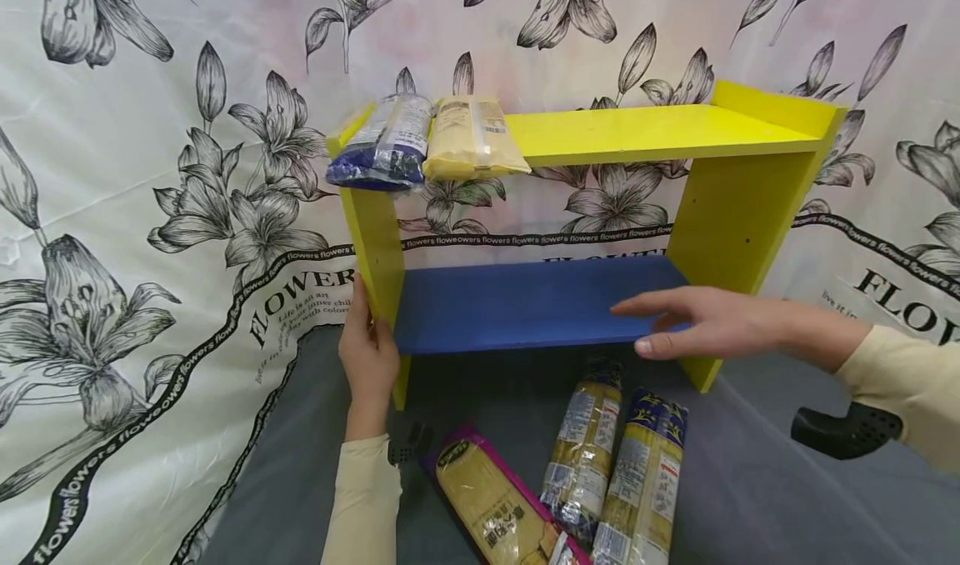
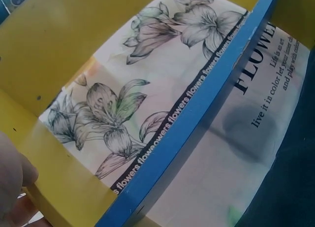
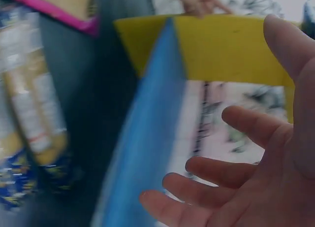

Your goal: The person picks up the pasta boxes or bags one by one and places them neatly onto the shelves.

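Note:
A yellow shelf (image 1: 600,136) with a blue middle board (image 1: 517,302) stands on the grey cloth. My left hand (image 1: 369,357) grips the edge of its left side panel, thumb on the near side and fingers round the outside; the left wrist view shows the thumb (image 2: 15,175) at the yellow edge. In front of the blue board's right end hovers my right hand (image 1: 708,323), fingers spread and nothing held. On the top board's left end lie a blue-and-clear packet (image 1: 386,144) and, beside it, a pale yellow packet (image 1: 472,138).
Below the shelf's front, two long spaghetti packs (image 1: 585,440) (image 1: 643,473) lie side by side on the grey cloth (image 1: 757,498). A flat packet with magenta edges (image 1: 491,498) lies left of them. Behind everything hangs a flower-printed sheet (image 1: 247,15).

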The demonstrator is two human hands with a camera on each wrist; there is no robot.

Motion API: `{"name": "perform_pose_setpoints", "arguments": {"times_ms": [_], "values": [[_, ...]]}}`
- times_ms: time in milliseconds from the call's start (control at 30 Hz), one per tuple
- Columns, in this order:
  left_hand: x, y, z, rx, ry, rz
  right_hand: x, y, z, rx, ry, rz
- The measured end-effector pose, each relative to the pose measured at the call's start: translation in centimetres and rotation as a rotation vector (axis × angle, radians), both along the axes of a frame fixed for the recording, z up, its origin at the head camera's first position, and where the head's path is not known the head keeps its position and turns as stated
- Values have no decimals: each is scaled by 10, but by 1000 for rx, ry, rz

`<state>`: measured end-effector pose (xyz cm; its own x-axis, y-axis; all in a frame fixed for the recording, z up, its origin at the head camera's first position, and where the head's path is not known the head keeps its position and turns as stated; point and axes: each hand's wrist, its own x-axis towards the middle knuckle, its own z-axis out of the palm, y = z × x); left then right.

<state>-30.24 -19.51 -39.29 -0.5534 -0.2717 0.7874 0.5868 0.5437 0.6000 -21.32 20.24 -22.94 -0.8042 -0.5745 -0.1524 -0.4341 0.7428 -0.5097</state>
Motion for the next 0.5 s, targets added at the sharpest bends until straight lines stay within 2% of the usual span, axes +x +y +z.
{"name": "perform_pose_setpoints", "arguments": {"times_ms": [200,300,500], "values": [[0,2,1,11,0,-7,9,24,-63,-94,-192,-75],[1,2,2,16,1,-14,15,32,-96,-99,-210,-140],[0,1,1,20,-10,-20,30,41,-157,18,-175,-318]]}}
